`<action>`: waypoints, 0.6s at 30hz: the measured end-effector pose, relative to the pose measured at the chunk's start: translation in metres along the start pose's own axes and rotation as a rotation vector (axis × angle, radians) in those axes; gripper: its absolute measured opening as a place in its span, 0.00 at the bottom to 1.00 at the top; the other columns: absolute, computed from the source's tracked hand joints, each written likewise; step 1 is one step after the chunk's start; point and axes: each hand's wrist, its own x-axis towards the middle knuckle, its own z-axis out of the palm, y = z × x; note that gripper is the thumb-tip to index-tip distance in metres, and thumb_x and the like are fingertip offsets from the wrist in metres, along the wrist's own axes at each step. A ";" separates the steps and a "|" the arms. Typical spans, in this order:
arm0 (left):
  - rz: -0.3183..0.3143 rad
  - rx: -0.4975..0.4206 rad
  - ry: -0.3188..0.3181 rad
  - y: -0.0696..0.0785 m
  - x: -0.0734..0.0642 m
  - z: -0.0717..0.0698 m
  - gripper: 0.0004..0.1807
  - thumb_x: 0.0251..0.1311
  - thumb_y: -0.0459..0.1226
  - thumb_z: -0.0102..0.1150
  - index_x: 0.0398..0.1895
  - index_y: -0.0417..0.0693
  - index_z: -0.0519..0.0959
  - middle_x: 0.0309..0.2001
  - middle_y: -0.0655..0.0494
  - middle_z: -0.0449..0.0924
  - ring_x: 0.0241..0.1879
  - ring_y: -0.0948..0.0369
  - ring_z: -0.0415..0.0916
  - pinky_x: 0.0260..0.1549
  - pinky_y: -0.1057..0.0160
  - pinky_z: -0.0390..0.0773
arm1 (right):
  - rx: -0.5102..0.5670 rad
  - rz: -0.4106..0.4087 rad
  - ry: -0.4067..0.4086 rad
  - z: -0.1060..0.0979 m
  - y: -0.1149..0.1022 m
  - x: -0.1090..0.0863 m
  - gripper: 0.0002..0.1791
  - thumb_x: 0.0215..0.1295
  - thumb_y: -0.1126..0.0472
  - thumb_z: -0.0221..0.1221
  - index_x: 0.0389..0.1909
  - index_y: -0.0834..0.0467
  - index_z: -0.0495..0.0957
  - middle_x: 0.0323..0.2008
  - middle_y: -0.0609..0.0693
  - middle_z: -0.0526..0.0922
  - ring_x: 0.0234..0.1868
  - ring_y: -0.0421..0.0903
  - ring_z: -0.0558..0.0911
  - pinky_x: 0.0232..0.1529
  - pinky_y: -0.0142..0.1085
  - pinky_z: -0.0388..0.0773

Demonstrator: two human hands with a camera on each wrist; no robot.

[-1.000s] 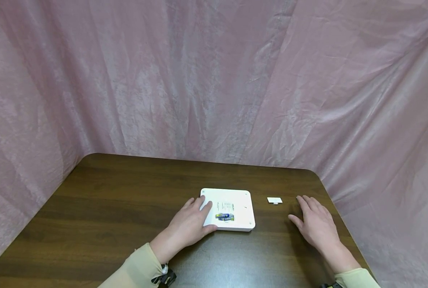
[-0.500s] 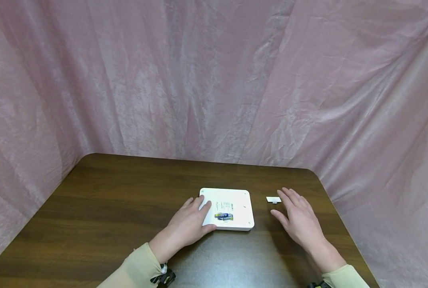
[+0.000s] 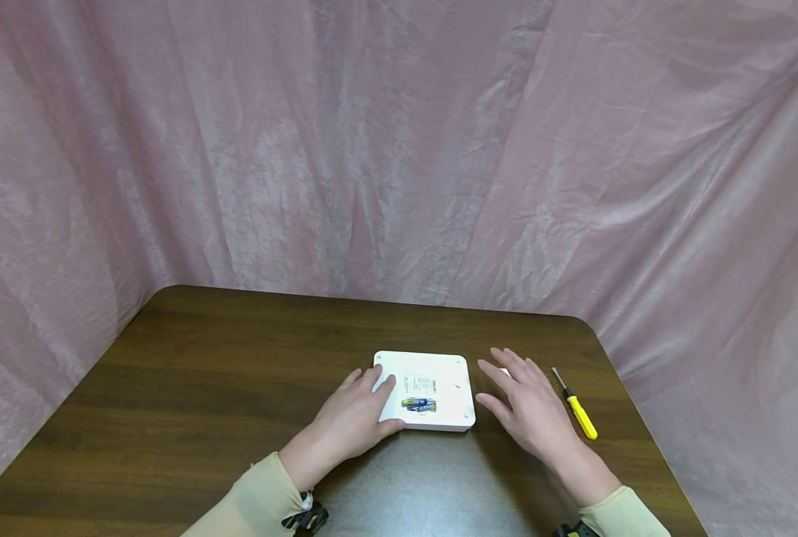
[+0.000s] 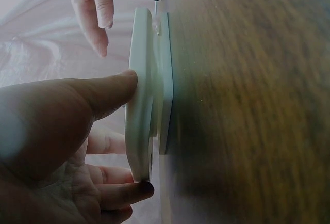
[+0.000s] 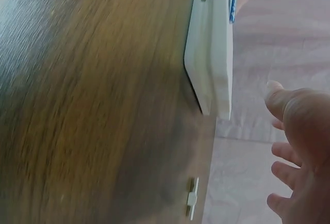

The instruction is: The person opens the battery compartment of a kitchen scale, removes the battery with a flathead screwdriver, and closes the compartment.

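Table [image 3: 238, 358] was backed by pink drape [image 3: 372, 149]. White device [image 3: 446, 369] bearing batteries [image 3: 419, 405] was gripped at left side by left hand [image 3: 353, 418]; right hand [image 3: 533, 410] was held outstretched above small white piece [image 5: 192, 199], near screwdriver [image 3: 582, 416].

Flat white device [image 3: 447, 373] with two batteries [image 3: 419, 405]

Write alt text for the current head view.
A person's left grip holds the left side of a flat white device with blue-and-yellow batteries on its upper face, on a brown table. The right grip hovers beside it, nearly hiding a small white piece, with a yellow-handled screwdriver farther right.
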 end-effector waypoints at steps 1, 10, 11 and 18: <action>-0.001 -0.002 -0.001 0.000 0.000 0.000 0.42 0.72 0.58 0.72 0.76 0.37 0.77 0.75 0.32 0.73 0.76 0.39 0.70 0.78 0.42 0.66 | 0.001 -0.004 -0.005 0.001 -0.002 0.001 0.32 0.73 0.52 0.75 0.73 0.57 0.81 0.77 0.60 0.75 0.80 0.63 0.70 0.81 0.62 0.60; -0.005 -0.001 -0.007 0.000 0.001 0.002 0.43 0.72 0.60 0.71 0.76 0.38 0.77 0.75 0.32 0.72 0.77 0.40 0.69 0.78 0.42 0.66 | 0.039 -0.071 -0.028 0.008 -0.023 0.012 0.25 0.71 0.54 0.76 0.66 0.57 0.87 0.75 0.60 0.78 0.78 0.61 0.74 0.82 0.60 0.62; -0.004 0.002 -0.006 0.000 0.001 0.002 0.43 0.72 0.60 0.71 0.76 0.38 0.77 0.75 0.33 0.72 0.77 0.40 0.70 0.78 0.42 0.66 | 0.044 -0.082 -0.028 0.009 -0.025 0.013 0.24 0.72 0.54 0.76 0.65 0.56 0.87 0.74 0.59 0.79 0.77 0.62 0.74 0.81 0.60 0.62; 0.004 0.004 0.001 0.000 0.001 0.001 0.42 0.72 0.59 0.71 0.76 0.38 0.78 0.74 0.32 0.73 0.75 0.40 0.71 0.78 0.41 0.67 | 0.093 -0.161 -0.021 0.017 -0.038 0.021 0.17 0.70 0.57 0.77 0.57 0.55 0.90 0.71 0.59 0.81 0.74 0.59 0.78 0.79 0.61 0.66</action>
